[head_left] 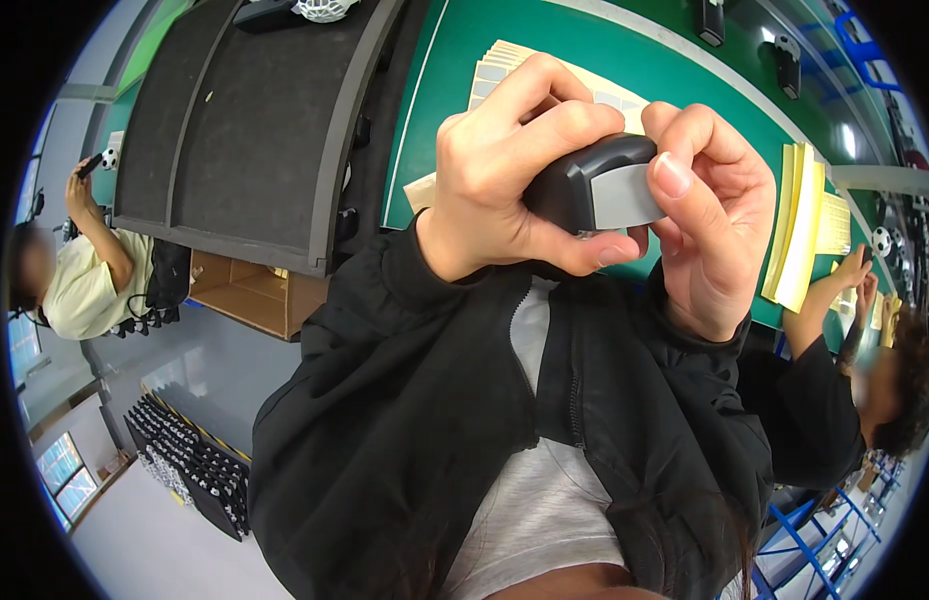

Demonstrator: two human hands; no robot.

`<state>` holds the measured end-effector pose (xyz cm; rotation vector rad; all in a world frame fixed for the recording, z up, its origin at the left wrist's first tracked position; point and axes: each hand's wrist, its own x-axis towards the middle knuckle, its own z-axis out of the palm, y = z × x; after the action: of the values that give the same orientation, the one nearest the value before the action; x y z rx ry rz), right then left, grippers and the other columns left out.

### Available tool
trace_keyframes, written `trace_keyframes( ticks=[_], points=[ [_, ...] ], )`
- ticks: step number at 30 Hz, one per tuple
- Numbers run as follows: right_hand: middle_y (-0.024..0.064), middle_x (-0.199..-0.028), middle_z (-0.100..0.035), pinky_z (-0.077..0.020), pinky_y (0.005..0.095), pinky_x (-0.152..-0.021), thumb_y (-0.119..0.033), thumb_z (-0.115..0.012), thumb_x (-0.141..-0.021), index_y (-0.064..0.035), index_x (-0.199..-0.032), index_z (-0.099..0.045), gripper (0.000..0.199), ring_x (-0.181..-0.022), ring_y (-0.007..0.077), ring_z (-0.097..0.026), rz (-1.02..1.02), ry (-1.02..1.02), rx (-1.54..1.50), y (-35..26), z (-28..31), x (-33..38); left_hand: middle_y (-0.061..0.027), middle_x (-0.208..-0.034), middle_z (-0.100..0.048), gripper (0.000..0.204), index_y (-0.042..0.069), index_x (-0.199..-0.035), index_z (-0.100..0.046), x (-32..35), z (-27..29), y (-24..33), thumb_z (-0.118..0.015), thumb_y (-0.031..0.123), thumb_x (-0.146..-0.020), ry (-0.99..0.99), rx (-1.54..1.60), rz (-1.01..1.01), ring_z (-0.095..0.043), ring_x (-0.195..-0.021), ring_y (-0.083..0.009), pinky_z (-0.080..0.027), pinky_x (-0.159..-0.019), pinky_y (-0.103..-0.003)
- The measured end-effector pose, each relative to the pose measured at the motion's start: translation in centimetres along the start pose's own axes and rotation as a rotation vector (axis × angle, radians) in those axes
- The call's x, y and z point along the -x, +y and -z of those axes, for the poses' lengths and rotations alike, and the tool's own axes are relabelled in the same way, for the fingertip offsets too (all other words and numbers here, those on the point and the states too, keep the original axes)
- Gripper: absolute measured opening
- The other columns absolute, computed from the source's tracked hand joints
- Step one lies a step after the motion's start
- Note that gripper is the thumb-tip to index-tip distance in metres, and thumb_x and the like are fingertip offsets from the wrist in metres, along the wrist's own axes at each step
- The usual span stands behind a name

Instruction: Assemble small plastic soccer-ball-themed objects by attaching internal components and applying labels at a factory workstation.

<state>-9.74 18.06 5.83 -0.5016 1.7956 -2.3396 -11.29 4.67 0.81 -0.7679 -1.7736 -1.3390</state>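
A small dark grey plastic part [582, 175] with a light grey rectangular label on its face is held up close to the camera, between both hands. My left hand [509, 170] wraps around its left side, fingers curled over the top and thumb beneath. My right hand [719, 215] pinches the right edge, with the thumb pressed on the grey label. Both arms wear black jacket sleeves over a grey shirt. Behind the hands, a sheet of grey labels [496, 68] on cream backing lies on the green table [684, 70].
A dark grey conveyor belt [244, 120] runs at the left, with a cardboard box [249, 292] under it. Yellow backing sheets [799, 225] are stacked at the right. One person works at far left [84, 270], another at right [864, 360]. A black tray of small parts [189, 465] stands on the floor.
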Motion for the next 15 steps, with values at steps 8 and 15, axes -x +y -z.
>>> trace_keyframes(
  ticks=[8, 15],
  points=[
    [0.0016, -0.066, -0.041, -0.0276, 0.0150, -0.049, -0.006, -0.058, -0.072, -0.0061, -0.069, -0.048, 0.010, -0.054, 0.0073, -0.033, 0.147, -0.060, 0.136, 1.0, 0.3, -0.2, -0.0083, -0.072, -0.050, 0.046, 0.000, -0.083, -0.058, 0.6, 0.1, -0.7, -0.071, 0.032, -0.052, 0.006, 0.009, -0.056, -0.045, -0.053, -0.0152, -0.037, -0.044, -0.022],
    [0.0075, -0.083, -0.053, -0.0400, 0.0201, -0.052, -0.004, -0.065, -0.070, -0.0016, -0.084, -0.054, 0.019, -0.058, 0.0120, -0.047, 0.244, 0.031, 0.037, 1.9, 1.6, -3.2, -0.0136, -0.080, -0.050, 0.065, -0.004, -0.109, -0.039, 1.1, -0.7, -1.1, -0.057, 0.041, -0.066, 0.138, 0.384, 0.166, -0.050, -0.060, -0.0192, -0.043, -0.052, -0.027]
  ],
)
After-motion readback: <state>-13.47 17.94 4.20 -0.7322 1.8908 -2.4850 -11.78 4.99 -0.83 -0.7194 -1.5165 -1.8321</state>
